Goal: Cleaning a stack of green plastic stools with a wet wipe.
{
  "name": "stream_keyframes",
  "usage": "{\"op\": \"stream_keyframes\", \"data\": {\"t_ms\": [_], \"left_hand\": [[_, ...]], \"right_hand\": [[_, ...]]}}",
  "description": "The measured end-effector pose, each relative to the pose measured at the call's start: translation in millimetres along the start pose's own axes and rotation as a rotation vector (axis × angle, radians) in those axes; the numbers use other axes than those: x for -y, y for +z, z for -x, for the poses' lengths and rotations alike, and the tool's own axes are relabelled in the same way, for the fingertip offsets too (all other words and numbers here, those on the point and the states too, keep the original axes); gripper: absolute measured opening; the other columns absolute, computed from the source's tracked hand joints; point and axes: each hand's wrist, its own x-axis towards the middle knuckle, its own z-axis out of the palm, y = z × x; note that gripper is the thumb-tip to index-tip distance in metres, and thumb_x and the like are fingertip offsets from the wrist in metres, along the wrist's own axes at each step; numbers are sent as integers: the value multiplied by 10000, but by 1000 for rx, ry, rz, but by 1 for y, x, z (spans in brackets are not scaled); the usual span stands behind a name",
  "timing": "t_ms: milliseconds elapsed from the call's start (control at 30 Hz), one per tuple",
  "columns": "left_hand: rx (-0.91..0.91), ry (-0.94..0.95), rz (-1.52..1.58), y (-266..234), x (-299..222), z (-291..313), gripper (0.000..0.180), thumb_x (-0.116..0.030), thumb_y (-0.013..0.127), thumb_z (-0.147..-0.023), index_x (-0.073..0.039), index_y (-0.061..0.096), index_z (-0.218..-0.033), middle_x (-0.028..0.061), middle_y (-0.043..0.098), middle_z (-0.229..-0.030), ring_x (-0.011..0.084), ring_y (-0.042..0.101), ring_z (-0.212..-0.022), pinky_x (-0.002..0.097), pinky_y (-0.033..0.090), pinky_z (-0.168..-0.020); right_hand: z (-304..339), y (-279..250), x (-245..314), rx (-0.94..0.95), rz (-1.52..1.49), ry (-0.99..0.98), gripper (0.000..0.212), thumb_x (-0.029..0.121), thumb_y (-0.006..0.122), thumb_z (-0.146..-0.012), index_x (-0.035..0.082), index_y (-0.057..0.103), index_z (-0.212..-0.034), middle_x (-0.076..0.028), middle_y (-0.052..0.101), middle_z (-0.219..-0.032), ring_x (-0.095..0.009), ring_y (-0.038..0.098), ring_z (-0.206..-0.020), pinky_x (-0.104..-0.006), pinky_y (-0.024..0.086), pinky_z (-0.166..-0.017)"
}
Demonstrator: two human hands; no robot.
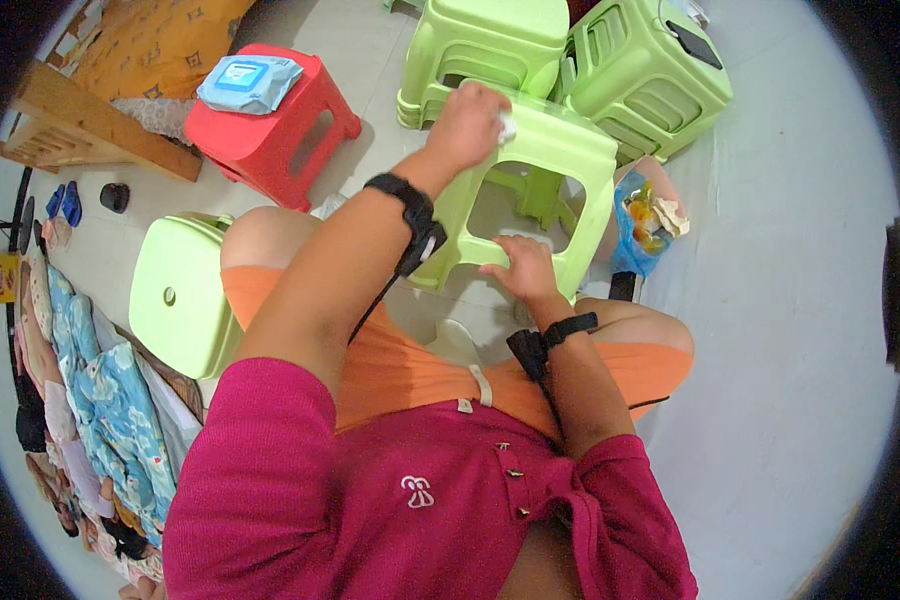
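A light green plastic stool (545, 140) is in front of me, between my knees, with a large opening in the side turned toward me. My left hand (467, 125) is closed at the upper left edge of that stool. A bit of a white wipe (508, 126) sticks out beside its fingers, against the plastic. Lower down, my right hand (525, 268) grips the stool's side rail below the opening, its thumb pointing left. Part of the right fingers is hidden behind the rail. Dark straps with small devices sit on both wrists.
A blue-white wipes pack (250, 83) lies on a red stool (260, 140). Stacked green stools (485, 45) stand beyond, one stack (650, 80) bearing a dark phone-like object (692, 45). Another green stool (182, 300) is left; a blue-bagged waste container (638, 235) right. Clothes (120, 400) lie far left.
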Motion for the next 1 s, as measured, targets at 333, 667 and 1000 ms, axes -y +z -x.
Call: {"op": "stream_keyframes", "data": {"t_ms": [333, 667, 1000], "left_hand": [[-86, -953, 768, 28, 34, 74, 242, -191, 588, -856, 15, 618, -980, 76, 639, -885, 148, 568, -784, 294, 454, -723], [839, -1314, 482, 21, 27, 187, 223, -108, 583, -766, -94, 593, -989, 120, 612, -794, 275, 635, -668, 409, 535, -565], [182, -1242, 1002, 5, 10, 146, 231, -93, 560, -800, -4, 534, -1012, 96, 602, -822, 203, 619, -650, 367, 543, -509]], "right_hand": [[1, -3, -4, -61, -34, -14, 515, 419, 731, -660, 105, 643, -1058, -107, 645, -907, -295, 591, -875, -409, 382, -753], [4, -4, -11, -127, -73, 13, 474, 392, 735, -654, 111, 660, -1029, -85, 636, -877, -288, 580, -874, -396, 369, -767], [3, -10, -5, -91, -77, 0, 452, 390, 737, -652, 151, 664, -1029, -72, 645, -874, -285, 589, -861, -409, 380, -749]]}}
